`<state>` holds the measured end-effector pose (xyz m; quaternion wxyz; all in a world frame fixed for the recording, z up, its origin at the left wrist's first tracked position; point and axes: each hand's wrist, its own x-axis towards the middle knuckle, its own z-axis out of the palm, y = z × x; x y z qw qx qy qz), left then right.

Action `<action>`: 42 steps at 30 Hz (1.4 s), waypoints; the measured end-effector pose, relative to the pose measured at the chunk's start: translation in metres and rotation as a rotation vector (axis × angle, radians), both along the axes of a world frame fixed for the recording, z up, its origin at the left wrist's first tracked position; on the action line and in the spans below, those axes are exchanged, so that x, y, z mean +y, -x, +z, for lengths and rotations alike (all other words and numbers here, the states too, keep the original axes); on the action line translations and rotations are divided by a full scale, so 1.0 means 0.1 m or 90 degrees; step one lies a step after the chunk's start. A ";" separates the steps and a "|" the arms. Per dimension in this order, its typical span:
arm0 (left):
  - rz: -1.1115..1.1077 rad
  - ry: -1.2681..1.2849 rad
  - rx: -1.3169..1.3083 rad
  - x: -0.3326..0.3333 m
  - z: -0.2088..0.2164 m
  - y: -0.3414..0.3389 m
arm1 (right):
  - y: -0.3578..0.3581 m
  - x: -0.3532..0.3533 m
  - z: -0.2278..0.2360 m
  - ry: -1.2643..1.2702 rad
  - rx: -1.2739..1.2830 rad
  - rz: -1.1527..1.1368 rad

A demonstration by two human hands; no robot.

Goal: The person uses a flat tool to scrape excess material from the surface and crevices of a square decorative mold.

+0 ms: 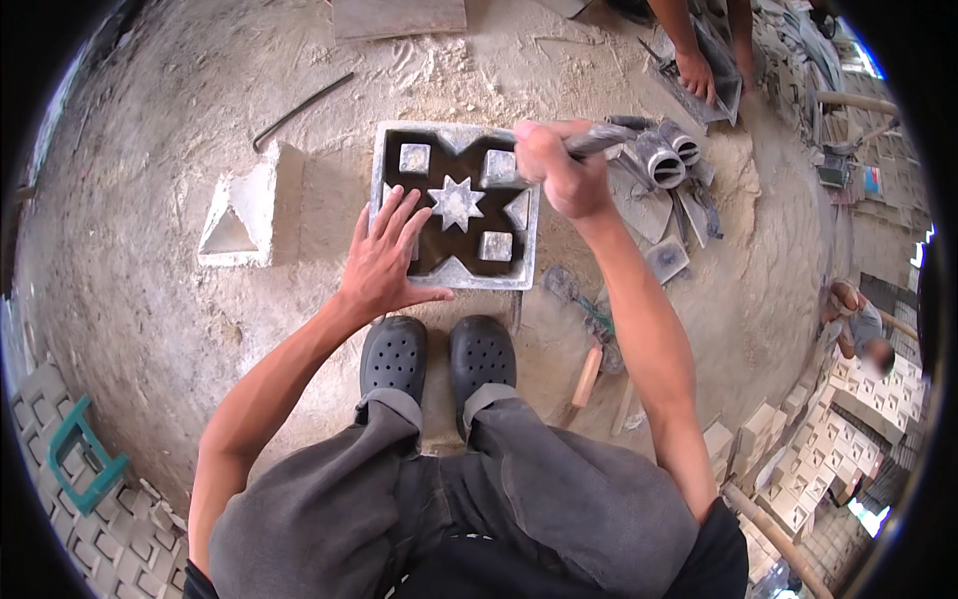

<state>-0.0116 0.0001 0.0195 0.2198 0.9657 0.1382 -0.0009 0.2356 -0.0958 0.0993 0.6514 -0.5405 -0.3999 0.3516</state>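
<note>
A square grey mould (534,255) lies on the dusty ground before my feet. It has a raised star (457,204) at its centre, square blocks near the corners and pointed pieces along its sides. My left hand (384,255) rests over the mould's left edge with fingers stretched out, holding nothing. Over the upper right part of the mould, my right hand (567,172) is closed around a tool with a dark, rod-like handle (604,138). That handle sticks out to the right of my fist. The tool's working end is blurred and partly hidden near the upper right block.
A pale hollow block (239,215) stands to the left, near a thin dark rod (304,110). Grey tubes (659,160) and metal pieces lie right, above a wooden-handled tool (587,377). Another person's hand (696,77) touches a metal form at upper right. Patterned blocks (838,449) stand lower right.
</note>
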 end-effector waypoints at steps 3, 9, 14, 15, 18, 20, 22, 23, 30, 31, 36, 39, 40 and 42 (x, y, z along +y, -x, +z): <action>-0.002 -0.006 0.008 0.00 0.02 0.00 | -0.02 -0.05 0.39 -0.064 0.058 0.008; 0.002 -0.006 -0.010 0.00 0.00 0.02 | -0.03 -0.17 0.78 -0.096 -0.111 0.109; 0.004 -0.009 -0.014 -0.03 0.01 -0.02 | -0.04 -0.08 0.09 0.017 -0.133 0.176; 0.001 -0.008 -0.015 -0.03 0.01 -0.02 | -0.01 -0.03 0.02 0.047 -0.122 0.184; -0.001 -0.011 -0.014 -0.02 0.00 -0.01 | 0.04 0.01 0.05 0.004 -0.015 0.141; 0.002 -0.017 -0.015 -0.01 0.01 0.01 | 0.02 -0.01 0.21 0.004 -0.117 0.148; 0.005 -0.018 -0.013 0.01 0.01 0.03 | -0.04 -0.06 0.42 0.025 -0.195 0.176; 0.003 -0.015 -0.015 0.00 0.01 0.01 | -0.03 -0.08 0.39 0.019 -0.187 0.162; 0.001 -0.013 -0.010 -0.01 0.03 0.00 | 0.15 -0.06 -0.10 -0.007 0.002 -0.154; 0.002 -0.014 -0.008 0.00 0.01 0.02 | 0.18 -0.04 -0.05 -0.024 0.046 -0.165; 0.002 -0.012 -0.009 -0.02 0.00 0.01 | 0.21 -0.10 0.27 -0.104 0.113 -0.163; 0.003 -0.009 -0.015 -0.01 -0.01 0.01 | 0.24 -0.16 0.46 -0.081 0.023 -0.136; 0.003 -0.008 -0.017 -0.01 -0.01 0.01 | 0.21 -0.20 0.38 -0.080 -0.011 -0.116; -0.002 -0.005 -0.019 -0.01 0.01 -0.02 | 0.17 -0.22 0.08 -0.069 -0.052 -0.042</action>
